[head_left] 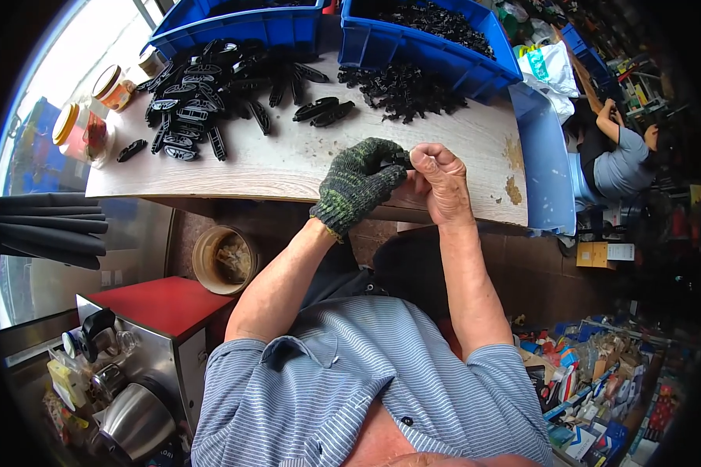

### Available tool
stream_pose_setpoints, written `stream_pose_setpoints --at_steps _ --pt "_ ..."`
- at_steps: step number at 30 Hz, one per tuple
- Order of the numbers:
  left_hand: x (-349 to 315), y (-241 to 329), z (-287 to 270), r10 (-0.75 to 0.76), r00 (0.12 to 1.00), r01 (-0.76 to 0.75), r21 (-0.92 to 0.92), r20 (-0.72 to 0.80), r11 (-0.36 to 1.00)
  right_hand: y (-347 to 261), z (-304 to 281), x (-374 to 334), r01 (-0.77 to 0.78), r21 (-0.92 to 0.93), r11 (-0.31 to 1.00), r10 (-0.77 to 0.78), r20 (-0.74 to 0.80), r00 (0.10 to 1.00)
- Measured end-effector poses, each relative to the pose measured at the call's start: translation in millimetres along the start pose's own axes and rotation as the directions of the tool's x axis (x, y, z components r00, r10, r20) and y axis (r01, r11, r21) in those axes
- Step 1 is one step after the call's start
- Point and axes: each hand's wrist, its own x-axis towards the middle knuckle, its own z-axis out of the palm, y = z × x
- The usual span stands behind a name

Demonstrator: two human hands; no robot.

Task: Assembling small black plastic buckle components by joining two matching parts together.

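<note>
My left hand (358, 183), in a dark green knitted glove, is closed around a small black plastic part (401, 161) above the worktop's front edge. Bare and close beside it, my right hand (446, 183) has thumb and fingers pinched together at the part's right end. Whatever lies between those right fingertips is hidden. Beyond my hands, a pair of long oval black plastic pieces (325, 112) rests on the pale wooden worktop (288, 163). A large heap of similar black pieces (193, 97) spreads over the left side, while many tiny black parts (403, 92) are heaped farther right.
Blue bins (436, 50) of black parts line the back. Two lidded jars, one a yellow-lidded jar (82, 132), stand at the far left. Below the worktop are a bucket (226, 261) and a red-topped cabinet (156, 307). Another person (623, 159) sits at the right.
</note>
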Motion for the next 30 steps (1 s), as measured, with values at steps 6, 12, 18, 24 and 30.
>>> stream_pose_setpoints --at_steps 6,12,18,24,30 --pt "2.0 0.6 1.0 -0.021 0.999 0.022 0.018 -0.027 1.000 -3.0 1.6 2.3 -0.019 -0.088 0.996 0.019 -0.002 1.000" --pt "4.0 3.8 0.2 -0.057 0.997 0.052 -0.096 -0.050 0.994 -4.9 2.3 2.6 -0.069 -0.059 0.996 0.072 0.050 0.996" --pt "3.8 5.0 1.8 -0.092 0.988 0.073 -0.145 -0.128 0.987 -10.6 14.4 0.3 -0.076 -0.156 0.985 0.073 -0.027 0.997" --pt "-1.2 5.6 1.2 -0.078 0.982 0.036 -0.231 -0.173 0.972 -24.6 16.8 2.9 -0.213 -0.279 0.936 0.232 0.037 0.972" --pt "-1.1 -0.7 1.3 -0.050 0.990 0.013 -0.261 -0.134 0.965 -8.0 13.1 0.4 -0.119 -0.259 0.958 0.135 0.044 0.990"
